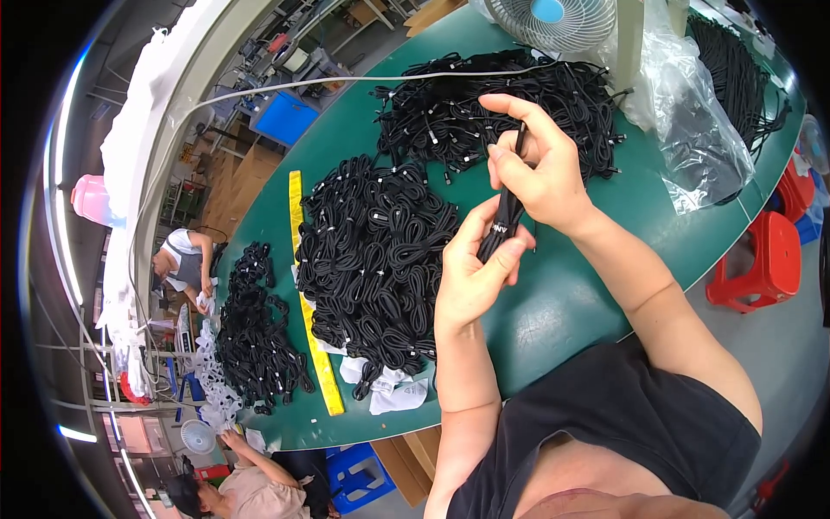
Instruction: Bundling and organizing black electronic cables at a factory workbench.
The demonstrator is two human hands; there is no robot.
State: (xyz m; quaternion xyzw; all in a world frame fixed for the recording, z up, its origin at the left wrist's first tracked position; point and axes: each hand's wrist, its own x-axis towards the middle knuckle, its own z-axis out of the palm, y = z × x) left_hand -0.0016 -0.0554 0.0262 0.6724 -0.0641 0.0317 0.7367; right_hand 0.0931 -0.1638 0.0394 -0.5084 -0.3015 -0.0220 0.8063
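My left hand (469, 278) is closed around a coiled black cable (497, 240) bound with a dark printed strap. Just above it, my right hand (553, 177) pinches the upper part of the same bundle between thumb and fingers, its index finger raised and bent. Beyond my hands lies a heap of loose black cables (484, 104) with pale connector ends. To the left of my hands rises a pile of coiled, tied black cables (372, 268).
A yellow strip (316, 346) separates that pile from another cable heap (255, 337) on the green table (553, 320). A fan (553, 19), clear plastic bag (692, 130) and more cables (731, 73) are at the far right. Red stools (769, 259) stand beside the table; two people work leftward.
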